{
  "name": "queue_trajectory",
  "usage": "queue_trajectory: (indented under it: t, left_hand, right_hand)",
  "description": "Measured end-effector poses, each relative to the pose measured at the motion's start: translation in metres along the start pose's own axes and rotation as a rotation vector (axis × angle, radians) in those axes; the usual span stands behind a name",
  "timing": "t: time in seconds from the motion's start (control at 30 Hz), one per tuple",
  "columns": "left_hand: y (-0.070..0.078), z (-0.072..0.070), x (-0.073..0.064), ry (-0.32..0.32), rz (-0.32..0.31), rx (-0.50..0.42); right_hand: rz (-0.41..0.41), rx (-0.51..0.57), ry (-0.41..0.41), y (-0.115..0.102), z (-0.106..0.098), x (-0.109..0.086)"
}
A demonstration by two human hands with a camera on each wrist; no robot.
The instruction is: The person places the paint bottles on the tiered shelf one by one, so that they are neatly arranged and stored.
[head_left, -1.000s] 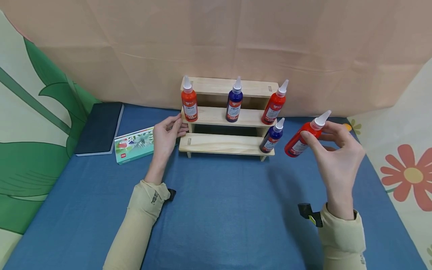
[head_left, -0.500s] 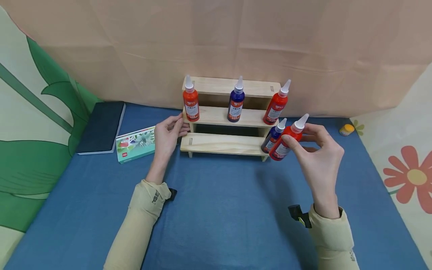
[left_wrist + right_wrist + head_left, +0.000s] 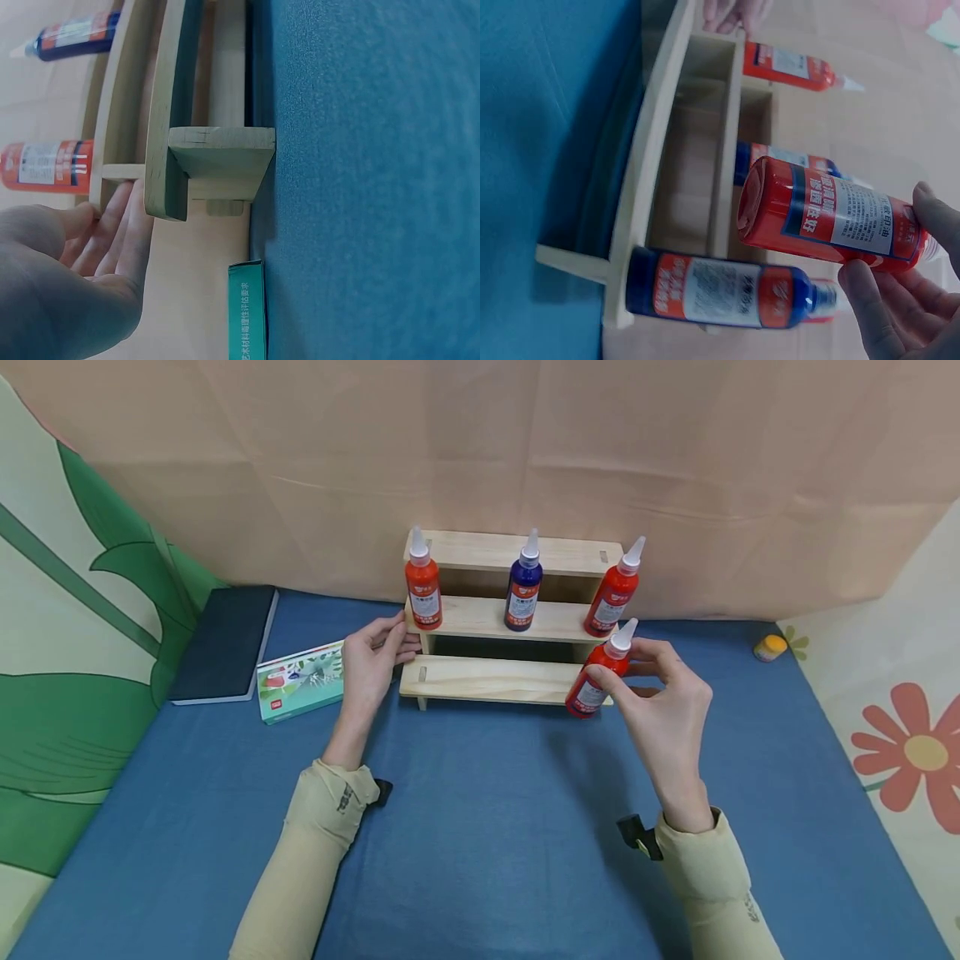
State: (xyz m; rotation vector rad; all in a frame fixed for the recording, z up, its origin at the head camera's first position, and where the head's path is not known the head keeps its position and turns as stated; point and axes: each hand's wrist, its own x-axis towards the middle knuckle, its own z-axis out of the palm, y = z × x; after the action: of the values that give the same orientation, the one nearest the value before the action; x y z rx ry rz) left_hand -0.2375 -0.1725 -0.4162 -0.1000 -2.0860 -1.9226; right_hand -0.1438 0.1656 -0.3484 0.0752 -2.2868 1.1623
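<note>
My right hand (image 3: 663, 714) pinches a red squeeze bottle (image 3: 587, 691) with a white nozzle at its upper part. The bottle is tilted at the right end of the bottom step of a wooden step rack (image 3: 495, 680). In the right wrist view its base is apart from the boards, beside a blue bottle (image 3: 720, 292) standing on the bottom step. The held bottle hides that blue bottle in the head view. At the rack's left end my left hand (image 3: 370, 660) holds the middle board's edge, thumb and fingers against it. An orange-red bottle (image 3: 49, 165) stands just above that hand.
On the middle step stand the orange-red bottle, a blue bottle (image 3: 522, 593) and a red bottle (image 3: 611, 602). A green box (image 3: 303, 681) and a dark book (image 3: 225, 643) lie left of the rack. A small yellow-capped jar (image 3: 770, 648) lies far right.
My right hand has carried the red bottle leftward, from right of the rack to in front of the blue bottle on the bottom step. My left hand has stayed at the rack's end.
</note>
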Motion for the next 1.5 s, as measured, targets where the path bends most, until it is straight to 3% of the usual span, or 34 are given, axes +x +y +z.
queue_trajectory:
  t: [0.37, 0.7, 1.5]
  left_hand:
    - [0.0, -0.001, 0.001, -0.001, -0.002, 0.001]
    - [0.0, -0.001, 0.001, 0.005, -0.013, 0.002]
    - [0.002, 0.0, 0.0, 0.003, -0.008, -0.009]
  right_hand:
    - [-0.057, 0.071, -0.015, 0.008, 0.033, -0.001]
    - [-0.062, 0.068, -0.044, 0.004, 0.055, 0.002]
    - [-0.092, 0.112, -0.05, 0.0, 0.087, 0.008]
